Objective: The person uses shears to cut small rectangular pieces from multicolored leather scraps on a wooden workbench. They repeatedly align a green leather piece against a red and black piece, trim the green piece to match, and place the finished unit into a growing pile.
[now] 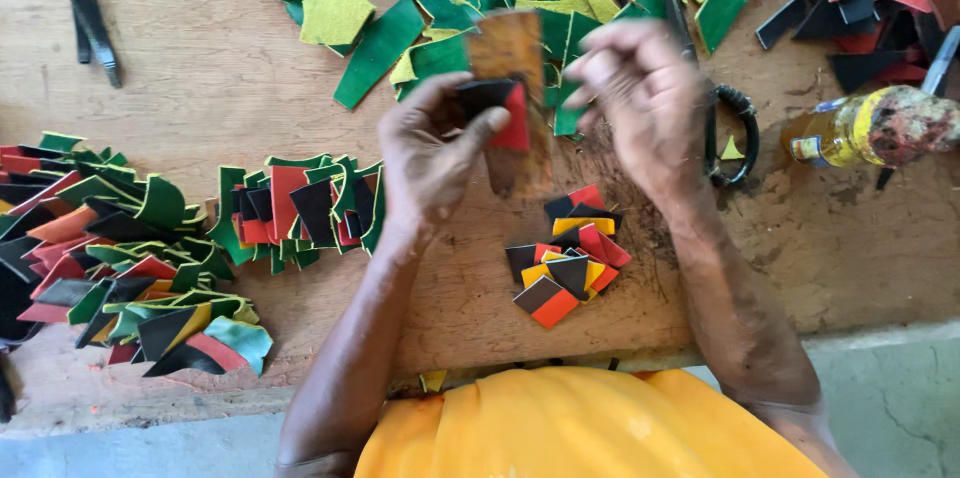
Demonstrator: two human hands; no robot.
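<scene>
black and red leather piece (500, 108) pinched in left hand (430, 153) above a brown wooden block (510, 58); right hand (645, 98) blurred, fingers curled, can't tell its grip. small stack (565, 268) just below, within reach.

bottle (850, 130) | right table edge, lying | amber-yellow, grimy cap | label (805, 148): small, white-blue

There is a single view, from a camera worn on the person's head. It looks almost straight down onto a wooden worktop (200, 68), from close range, above the yellow shirt (590, 428) at the bottom edge. The far side of the worktop lies at the top of the frame. Both forearms reach up into the middle. The raised right hand (645, 98) is perhaps blurred by motion.
</scene>
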